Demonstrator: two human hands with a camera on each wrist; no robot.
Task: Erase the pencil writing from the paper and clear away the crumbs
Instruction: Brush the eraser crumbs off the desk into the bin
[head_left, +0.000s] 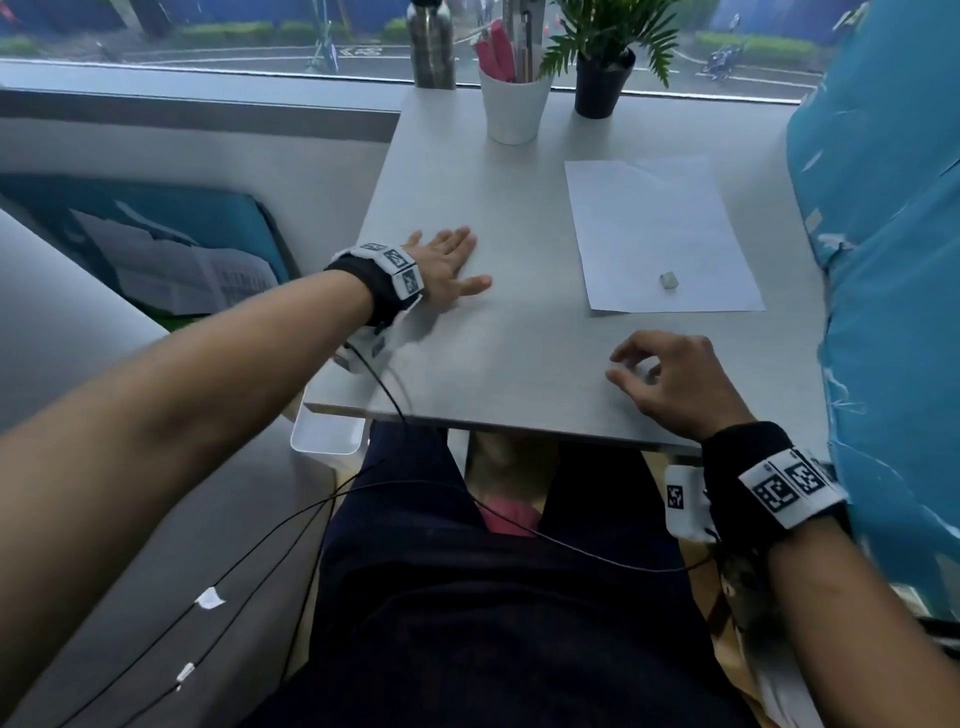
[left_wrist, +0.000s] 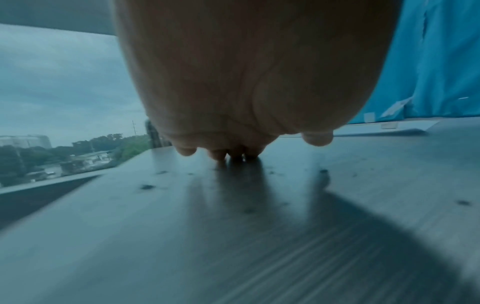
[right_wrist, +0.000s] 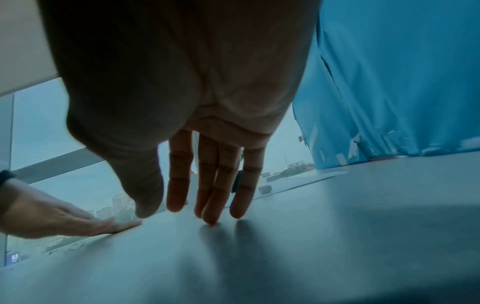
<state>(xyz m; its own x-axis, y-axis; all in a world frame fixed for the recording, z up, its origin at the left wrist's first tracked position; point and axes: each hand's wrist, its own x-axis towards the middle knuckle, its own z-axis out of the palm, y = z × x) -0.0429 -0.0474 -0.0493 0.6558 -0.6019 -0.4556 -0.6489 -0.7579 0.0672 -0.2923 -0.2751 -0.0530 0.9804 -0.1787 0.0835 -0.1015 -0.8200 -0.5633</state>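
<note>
Neither grip holds anything: the left hand (head_left: 448, 266) lies flat, fingers straight, on the tabletop (head_left: 519, 358); the right hand (head_left: 670, 379) hovers, fingers relaxed, near the front edge. The paper (head_left: 655, 228) lies to the right, the eraser (head_left: 670, 280) on its near end. Dark crumbs (left_wrist: 146, 186) dot the tabletop, so sweeping seems underway; next, the flat palm should probably drag them toward an edge.

Wrist bands (head_left: 789, 480): black-and-white square code markers are printed on them; no words can be read.
Paper (head_left: 657, 234): no writing can be made out.
Road outside (head_left: 363, 51): white painted marking, illegible.
</note>
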